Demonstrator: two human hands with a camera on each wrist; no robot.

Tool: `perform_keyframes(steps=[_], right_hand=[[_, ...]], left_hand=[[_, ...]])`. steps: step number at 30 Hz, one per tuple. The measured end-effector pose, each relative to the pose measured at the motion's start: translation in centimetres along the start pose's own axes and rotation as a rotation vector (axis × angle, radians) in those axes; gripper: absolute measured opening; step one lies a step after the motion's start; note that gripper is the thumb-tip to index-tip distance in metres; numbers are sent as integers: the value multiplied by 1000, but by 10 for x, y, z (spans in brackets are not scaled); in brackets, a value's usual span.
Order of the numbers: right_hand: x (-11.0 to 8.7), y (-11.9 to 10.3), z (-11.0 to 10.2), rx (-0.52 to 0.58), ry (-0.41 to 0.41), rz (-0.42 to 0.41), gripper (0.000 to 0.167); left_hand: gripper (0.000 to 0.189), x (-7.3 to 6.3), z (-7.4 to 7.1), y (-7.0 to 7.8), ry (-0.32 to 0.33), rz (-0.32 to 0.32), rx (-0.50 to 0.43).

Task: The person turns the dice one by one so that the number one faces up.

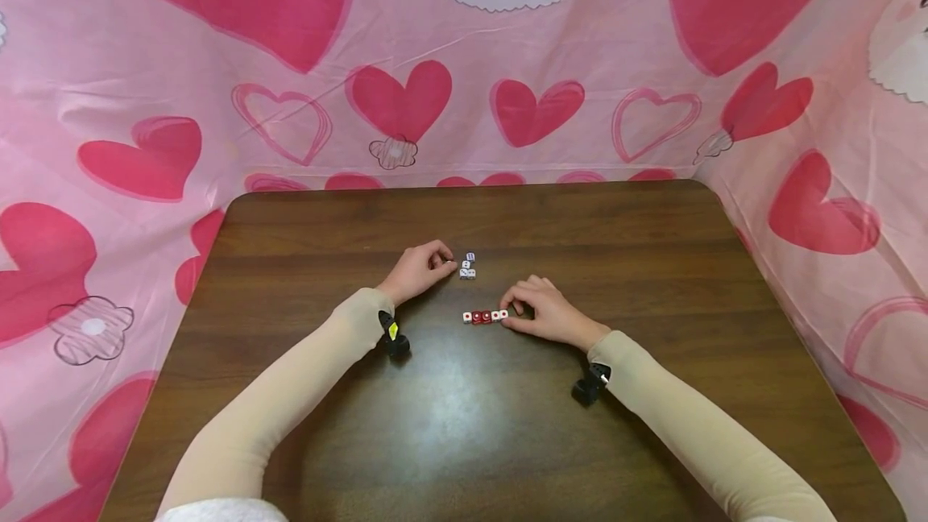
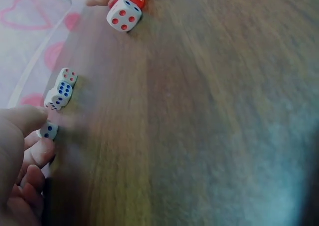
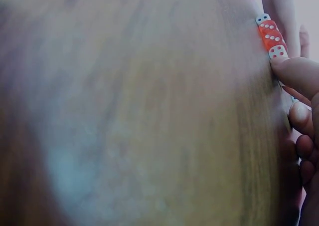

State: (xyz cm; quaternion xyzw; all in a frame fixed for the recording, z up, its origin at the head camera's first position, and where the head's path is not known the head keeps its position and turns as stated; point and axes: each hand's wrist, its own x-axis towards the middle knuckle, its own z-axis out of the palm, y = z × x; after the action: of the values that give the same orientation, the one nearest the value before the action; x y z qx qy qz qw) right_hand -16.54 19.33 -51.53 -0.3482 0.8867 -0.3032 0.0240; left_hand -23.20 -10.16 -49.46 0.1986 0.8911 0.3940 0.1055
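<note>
Five dice made a row (image 1: 486, 317) on the brown table (image 1: 348, 457) in the head view: white, red, red, white, white. Your right hand (image 1: 548, 312) had a narrow pinch on the last white die (image 1: 503, 315), likely because its outer side had no neighbor in the way. Your left hand (image 1: 419, 272) was just beside four loose dice (image 1: 464, 273), farther from you than the row.

In the left wrist view, your left thumb and finger pinched a die with two blue dots (image 2: 49, 131). You probably used just the tips because dice are so small.

In the right wrist view, the row's dice sat side by side, which probably helped the line look straight. Your right thumb (image 3: 299, 75) lay right by the die with four red dots (image 3: 277, 52); the last one was hard to see past your fingers.
</note>
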Motion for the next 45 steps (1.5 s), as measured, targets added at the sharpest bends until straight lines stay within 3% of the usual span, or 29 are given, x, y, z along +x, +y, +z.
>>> perform_keyframes(steps=[10,23,45], right_hand=[[2,1,-2,1,0,12,15],[1,0,0,6,15,6,16],[0,0,1,13,-1,21,17]], left_hand=[[17,2,-3,-3,18,30,10],[17,-2,-7,-6,-21,41,-20],[9,-7,-2,-12,-5,65,-41]])
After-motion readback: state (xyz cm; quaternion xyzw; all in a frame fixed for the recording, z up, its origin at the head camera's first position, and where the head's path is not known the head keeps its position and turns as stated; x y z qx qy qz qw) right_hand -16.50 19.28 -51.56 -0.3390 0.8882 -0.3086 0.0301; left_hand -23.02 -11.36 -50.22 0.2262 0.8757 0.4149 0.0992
